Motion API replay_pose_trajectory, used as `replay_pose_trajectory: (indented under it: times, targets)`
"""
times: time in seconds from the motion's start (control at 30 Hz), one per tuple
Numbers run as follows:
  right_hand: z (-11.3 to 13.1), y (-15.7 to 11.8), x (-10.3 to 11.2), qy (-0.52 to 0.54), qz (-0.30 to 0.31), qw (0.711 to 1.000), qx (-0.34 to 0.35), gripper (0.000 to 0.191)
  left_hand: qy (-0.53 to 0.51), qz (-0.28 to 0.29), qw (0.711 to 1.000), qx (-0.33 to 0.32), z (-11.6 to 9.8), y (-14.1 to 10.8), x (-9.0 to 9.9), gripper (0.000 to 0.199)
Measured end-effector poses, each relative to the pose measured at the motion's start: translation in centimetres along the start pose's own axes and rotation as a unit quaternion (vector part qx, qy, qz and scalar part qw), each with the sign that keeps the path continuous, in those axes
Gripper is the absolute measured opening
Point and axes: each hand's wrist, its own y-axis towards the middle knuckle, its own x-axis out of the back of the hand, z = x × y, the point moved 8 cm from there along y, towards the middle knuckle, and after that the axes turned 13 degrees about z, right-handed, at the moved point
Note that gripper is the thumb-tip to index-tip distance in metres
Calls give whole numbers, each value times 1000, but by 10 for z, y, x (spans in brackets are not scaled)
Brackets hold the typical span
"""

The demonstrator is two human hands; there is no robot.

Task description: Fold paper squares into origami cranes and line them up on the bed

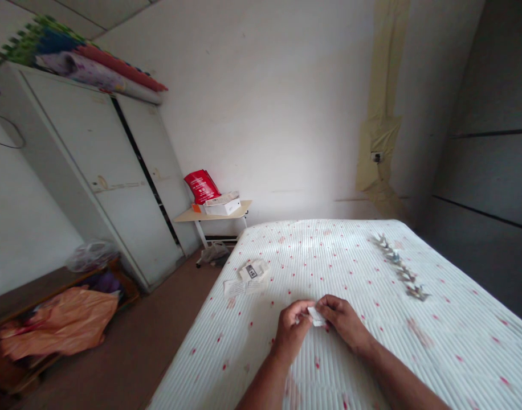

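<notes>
Between my two hands is a small piece of white paper (316, 316), partly covered by the fingers. My left hand (293, 326) pinches its left side with the thumb and forefinger. On the other side, my right hand (338, 318) grips the paper with closed fingers. Both hands are just above or on the white bedspread (329, 262) with red dots; I cannot tell whether they touch it. To the right lies a row of several small folded paper figures (400, 267), which look like cranes. Printed paper sheets (244, 286) lie to the left, beside a crumpled printed packet (253, 271).
A small table (188, 216) beyond the bed holds a red bag (202, 186) and a white box (223, 207). A grey cabinet (85, 142) stands at left with rolled mats (102, 71) on top. An orange plastic bag (64, 322) lies low at left.
</notes>
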Motion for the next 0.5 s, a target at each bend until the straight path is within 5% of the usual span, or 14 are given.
replay_pose_trajectory:
  times: [0.5]
  targets:
    - [18, -6, -4, 35, 16, 999, 29, 33, -76, -91, 992, 30, -9, -1, 10, 16]
